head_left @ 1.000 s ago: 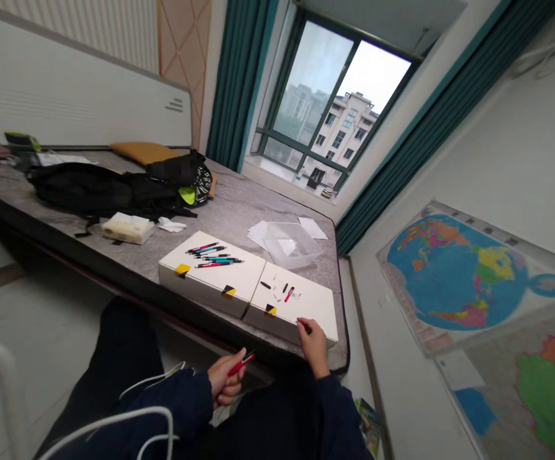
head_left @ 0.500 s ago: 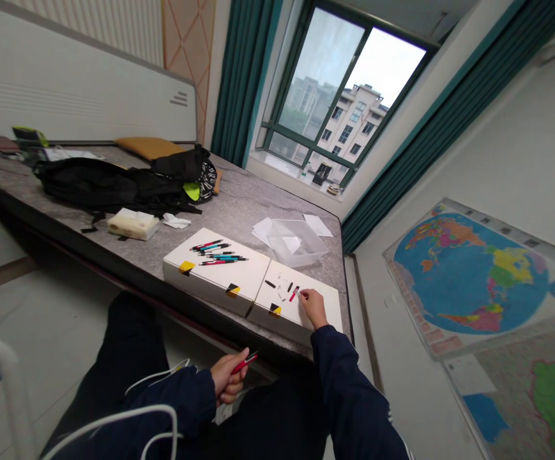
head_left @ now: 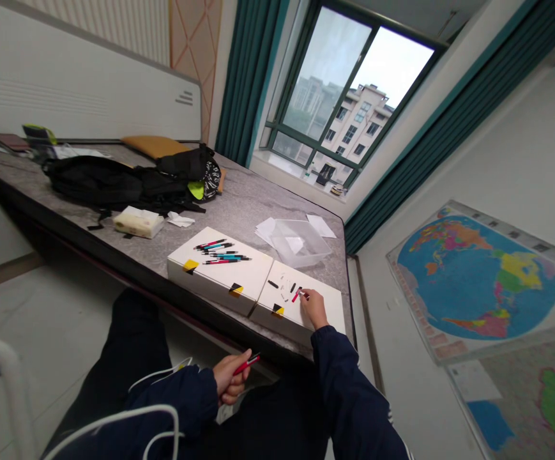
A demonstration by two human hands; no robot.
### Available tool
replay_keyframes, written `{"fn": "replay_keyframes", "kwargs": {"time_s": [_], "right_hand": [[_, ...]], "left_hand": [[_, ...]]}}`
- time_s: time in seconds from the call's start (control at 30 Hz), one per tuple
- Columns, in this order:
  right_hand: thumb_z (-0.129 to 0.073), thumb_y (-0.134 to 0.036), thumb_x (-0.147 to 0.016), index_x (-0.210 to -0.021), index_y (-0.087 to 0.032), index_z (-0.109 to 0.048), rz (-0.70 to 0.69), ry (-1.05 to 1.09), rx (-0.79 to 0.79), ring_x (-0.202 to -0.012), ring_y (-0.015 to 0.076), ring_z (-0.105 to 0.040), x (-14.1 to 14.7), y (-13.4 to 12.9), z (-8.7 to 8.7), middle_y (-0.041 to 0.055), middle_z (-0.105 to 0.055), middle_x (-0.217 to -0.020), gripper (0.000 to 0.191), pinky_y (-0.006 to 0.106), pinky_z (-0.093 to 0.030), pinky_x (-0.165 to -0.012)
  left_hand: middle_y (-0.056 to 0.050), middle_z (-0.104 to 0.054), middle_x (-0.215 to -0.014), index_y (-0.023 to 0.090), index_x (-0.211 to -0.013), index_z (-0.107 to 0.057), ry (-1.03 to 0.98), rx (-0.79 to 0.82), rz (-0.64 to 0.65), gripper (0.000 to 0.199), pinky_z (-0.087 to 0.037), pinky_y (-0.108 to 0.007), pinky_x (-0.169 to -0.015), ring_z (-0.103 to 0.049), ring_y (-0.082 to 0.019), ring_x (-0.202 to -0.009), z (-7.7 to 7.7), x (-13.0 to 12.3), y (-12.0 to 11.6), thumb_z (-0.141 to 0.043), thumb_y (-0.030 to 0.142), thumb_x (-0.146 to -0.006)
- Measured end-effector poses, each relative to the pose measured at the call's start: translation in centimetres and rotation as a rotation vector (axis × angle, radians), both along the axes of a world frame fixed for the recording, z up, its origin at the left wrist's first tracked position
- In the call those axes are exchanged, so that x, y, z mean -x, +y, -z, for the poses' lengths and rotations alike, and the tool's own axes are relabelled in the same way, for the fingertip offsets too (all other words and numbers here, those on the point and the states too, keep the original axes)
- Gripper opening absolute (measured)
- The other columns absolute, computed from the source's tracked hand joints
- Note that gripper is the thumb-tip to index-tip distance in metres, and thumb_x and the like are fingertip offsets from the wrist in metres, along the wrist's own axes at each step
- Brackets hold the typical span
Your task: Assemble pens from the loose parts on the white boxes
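So, the person's left hand is clenched around a red pen, held just below the near edge of the bed, its long axis slanting up and to the right. The right hand grasps a short red pen barrel, which tilts up to the right above a white box near the bed's near right corner.
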State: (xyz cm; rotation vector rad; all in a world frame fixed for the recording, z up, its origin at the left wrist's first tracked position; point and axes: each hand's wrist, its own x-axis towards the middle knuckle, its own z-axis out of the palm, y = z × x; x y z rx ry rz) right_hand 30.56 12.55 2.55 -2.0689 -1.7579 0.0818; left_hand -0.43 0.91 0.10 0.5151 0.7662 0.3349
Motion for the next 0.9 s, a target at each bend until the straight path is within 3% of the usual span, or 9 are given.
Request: {"fn": "replay_keyframes", "kwargs": {"time_s": [0.17, 0.3, 0.4, 0.47, 0.57, 0.73, 0.9], "right_hand": [[-0.052, -0.018, -0.081, -0.101, -0.010, -0.071, 0.080, 0.135, -0.089, -0.076, 0.0203, -0.063, 0.6, -2.1, -0.6, 0.0116, -0.071, -0.091, 0.029, 0.030, -0.047, -0.077], [-0.054, -0.033, -0.085, -0.092, -0.013, -0.071, 0.064, 0.376, -0.120, -0.071, 0.0196, -0.061, 3.8, -6.2, -1.3, 0.0090, -0.070, -0.086, 0.027, 0.031, -0.047, -0.072], [-0.055, -0.049, -0.086, -0.090, -0.015, -0.071, -0.056, 0.737, 0.011, -0.060, 0.0169, -0.057, 7.8, -10.3, -1.6, 0.0058, -0.068, -0.076, 0.037, 0.027, -0.044, -0.056], [-0.056, -0.057, -0.084, -0.095, -0.017, -0.070, -0.141, 0.979, 0.159, -0.057, 0.0156, -0.056, 10.5, -12.8, -1.7, 0.0058, -0.068, -0.079, 0.044, 0.024, -0.039, -0.046], [-0.064, -0.056, -0.079, -0.094, -0.018, -0.070, -0.203, 1.125, 0.247, -0.058, 0.0140, -0.055, 13.7, -15.4, -1.9, 0.0032, -0.065, -0.075, 0.041, 0.022, -0.038, -0.047], [-0.069, -0.053, -0.077, -0.076, -0.017, -0.065, -0.240, 1.194, 0.244, -0.055, 0.0113, -0.051, 15.8, -16.8, -1.9, 0.0001, -0.062, -0.065, 0.037, 0.022, -0.039, -0.052], [-0.068, -0.052, -0.077, -0.085, -0.016, -0.064, -0.143, 1.320, 0.167, -0.067, 0.0156, -0.061, 14.5, -15.8, -2.2, 0.0040, -0.066, -0.075, 0.037, 0.023, -0.046, -0.054]], "left_hand": [[0.012, -0.020, -0.037, 0.019, -0.059, -0.044, 0.004, -0.002, -0.004, 0.065, -0.005, -0.018, -0.034, -0.008, -0.002, -0.033, 0.1, -0.1, 0.0, -0.057, 0.082, -0.061], [0.012, -0.021, -0.037, 0.019, -0.062, -0.044, 0.003, 0.000, -0.029, 0.065, -0.006, -0.018, -0.035, -0.008, -0.002, -0.034, 0.0, -0.1, 0.1, -0.053, 0.083, -0.063], [0.013, -0.020, -0.038, 0.020, -0.065, -0.044, -0.009, -0.003, -0.047, 0.063, -0.005, -0.017, -0.036, -0.007, -0.002, -0.034, -0.2, -0.1, 0.1, -0.052, 0.082, -0.067], [0.013, -0.019, -0.040, 0.020, -0.066, -0.043, -0.022, -0.012, -0.044, 0.061, -0.006, -0.017, -0.037, -0.008, -0.002, -0.033, -0.5, -0.1, 0.1, -0.050, 0.080, -0.070], [0.014, -0.019, -0.041, 0.020, -0.067, -0.042, -0.025, -0.033, -0.035, 0.059, -0.007, -0.017, -0.038, -0.008, -0.002, -0.033, -0.9, -0.3, -0.2, -0.050, 0.078, -0.072], [0.013, -0.020, -0.041, 0.020, -0.065, -0.042, 0.003, -0.054, 0.004, 0.061, -0.006, -0.017, -0.038, -0.009, -0.002, -0.033, -1.1, -0.5, -0.9, -0.049, 0.080, -0.071], [0.012, -0.019, -0.039, 0.019, -0.065, -0.044, -0.002, -0.029, 0.013, 0.060, -0.004, -0.019, -0.038, -0.006, -0.002, -0.034, -0.8, -0.5, -1.2, -0.042, 0.079, -0.076]]}}
